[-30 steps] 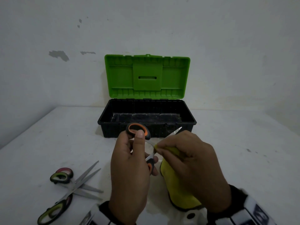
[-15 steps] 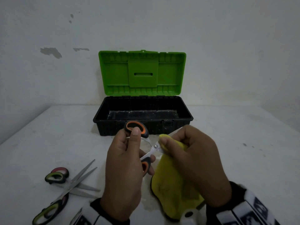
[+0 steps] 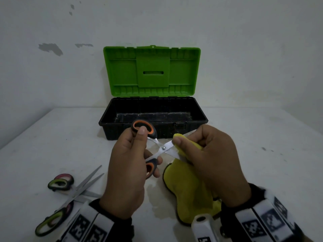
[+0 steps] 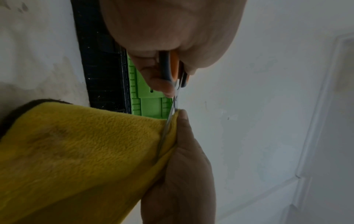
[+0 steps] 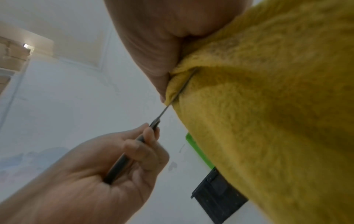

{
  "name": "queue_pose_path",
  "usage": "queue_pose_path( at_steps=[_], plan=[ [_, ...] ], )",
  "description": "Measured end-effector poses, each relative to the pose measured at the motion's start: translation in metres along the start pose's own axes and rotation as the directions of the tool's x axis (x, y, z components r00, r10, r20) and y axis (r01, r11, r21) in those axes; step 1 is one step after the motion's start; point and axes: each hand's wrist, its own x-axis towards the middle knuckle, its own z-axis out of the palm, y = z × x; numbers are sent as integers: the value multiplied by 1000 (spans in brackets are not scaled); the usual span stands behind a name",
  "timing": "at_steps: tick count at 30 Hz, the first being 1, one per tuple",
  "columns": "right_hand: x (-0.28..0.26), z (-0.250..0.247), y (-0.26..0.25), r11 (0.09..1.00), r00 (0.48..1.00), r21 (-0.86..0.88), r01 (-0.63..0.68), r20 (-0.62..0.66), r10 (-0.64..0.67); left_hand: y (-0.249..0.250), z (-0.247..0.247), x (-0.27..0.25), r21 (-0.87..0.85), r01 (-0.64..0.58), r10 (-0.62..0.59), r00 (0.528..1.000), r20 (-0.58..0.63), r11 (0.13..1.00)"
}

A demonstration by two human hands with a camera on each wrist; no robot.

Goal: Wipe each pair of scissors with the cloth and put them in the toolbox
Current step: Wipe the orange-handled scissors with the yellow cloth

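My left hand (image 3: 132, 154) grips the orange-and-black handles of a pair of scissors (image 3: 164, 147), whose blades stand spread apart. My right hand (image 3: 197, 145) pinches a yellow cloth (image 3: 188, 189) folded round one blade near the pivot. In the left wrist view the blade (image 4: 168, 121) runs edge-on into the cloth (image 4: 80, 151) under my right thumb. The right wrist view shows the same blade (image 5: 172, 100) entering the cloth (image 5: 268, 106). A black toolbox (image 3: 190, 119) with a green lid (image 3: 152, 70) stands open behind my hands.
Two more pairs of scissors lie crossed on the white table at the front left, one with green handles (image 3: 59, 184) and one partly under my left sleeve (image 3: 50, 222). A white wall rises right behind the toolbox.
My right hand has slid the cloth along the blade toward the pivot, then eased back. The blades are spread wider. My left hand keeps its hold on the handles.
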Motion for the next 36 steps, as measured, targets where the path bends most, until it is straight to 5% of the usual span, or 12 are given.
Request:
queue_pose_path(
  at_steps=[3,7,11,15,19,23,28,36],
  plan=[
    [6,-4,5,999,997,15,-43,-61,44,0,-1,0,-7,9,-9,1000,-10,1000],
    [1,0,0,1000,999,7,-29,14,29,1,-2,1,-5,-9,9,1000,-11,1000],
    [11,-5,7,997,992,8,-73,-97,74,1,-3,0,-13,-9,9,1000,-21,1000],
    [2,-2,1,999,999,21,-45,-11,45,4,-6,0,-20,1,-1,1000,-12,1000],
    [10,-5,7,997,992,37,-74,-98,77,3,-5,1,-45,-8,8,1000,-9,999],
    [3,-2,2,998,998,33,-53,-22,54,2,-7,2,-56,16,-16,1000,-7,998],
    [13,-8,12,994,987,27,-104,-117,107,1,-8,0,-84,59,-60,998,-15,995],
    [11,-9,14,996,993,21,-90,-73,91,1,-8,-1,-87,99,-101,995,-19,991]
  ],
)
